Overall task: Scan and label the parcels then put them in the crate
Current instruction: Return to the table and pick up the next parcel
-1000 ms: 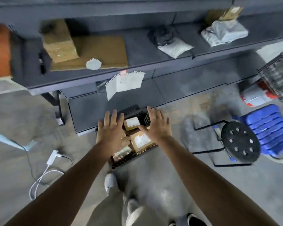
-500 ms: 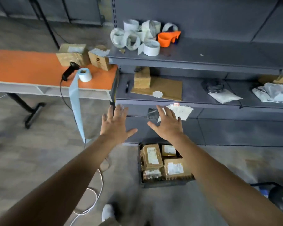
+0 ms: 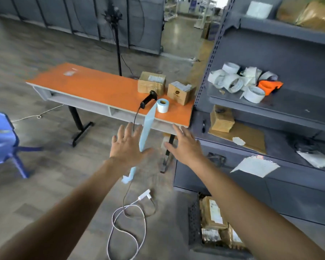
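desk (image 3: pixel 94 85): smooth orange top | parcels (image 3: pixel 151 82): matt brown cardboard | shelf (image 3: pixel 289 107): matt grey metal | crate (image 3: pixel 193 222): black plastic mesh

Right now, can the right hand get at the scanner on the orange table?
Probably yes: the right hand is open and empty, and nothing blocks its way to the scanner; only the label strip hangs nearby.

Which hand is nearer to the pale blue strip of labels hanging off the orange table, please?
Left. The left hand overlaps the pale blue label strip; the right hand sits apart, to its right.
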Demonstrator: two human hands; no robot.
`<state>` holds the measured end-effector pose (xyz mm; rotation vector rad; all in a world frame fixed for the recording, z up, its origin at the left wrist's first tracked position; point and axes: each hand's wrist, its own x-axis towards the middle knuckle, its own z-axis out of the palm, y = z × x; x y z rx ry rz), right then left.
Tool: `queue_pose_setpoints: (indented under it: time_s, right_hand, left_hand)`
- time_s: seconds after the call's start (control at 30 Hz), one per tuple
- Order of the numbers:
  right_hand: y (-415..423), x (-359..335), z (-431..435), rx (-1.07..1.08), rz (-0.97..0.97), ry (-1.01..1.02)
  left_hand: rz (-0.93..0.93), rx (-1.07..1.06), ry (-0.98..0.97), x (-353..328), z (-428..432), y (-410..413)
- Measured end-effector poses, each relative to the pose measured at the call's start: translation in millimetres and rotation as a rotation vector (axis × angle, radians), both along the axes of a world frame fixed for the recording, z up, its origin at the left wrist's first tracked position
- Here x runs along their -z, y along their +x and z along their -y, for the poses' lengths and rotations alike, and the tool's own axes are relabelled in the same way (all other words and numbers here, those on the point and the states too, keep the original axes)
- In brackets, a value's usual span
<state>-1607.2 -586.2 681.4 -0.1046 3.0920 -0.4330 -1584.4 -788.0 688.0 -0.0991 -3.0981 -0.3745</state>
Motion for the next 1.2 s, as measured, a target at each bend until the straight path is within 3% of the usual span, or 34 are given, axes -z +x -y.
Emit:
queue_pose_setpoints:
  time_s: [0.23,0.57,0.93,1.2]
  right_hand:
    - [-51.2,-13.1,120.6,0.025,-0.016,-0.112]
    - [-162.1,-1.6,192.6,0.060,0.007,-0.134]
    - [-382.2,55.8,201.0,0.225,-0.001,-0.115]
    - [-482.0,59.8,169.4,0.337,0.034,-0.083]
  left_hand:
    - [-0.024,-0.005,0.077,-19.0,126.6,-48.8]
    - [-0.023,0.003,0.105,-13.9,196.8,-160.1]
    - [0.068,0.128,0.020,15.1,204.1,-395.5]
    - [0.112,0.261,-0.004,15.2,172.7,-527.0]
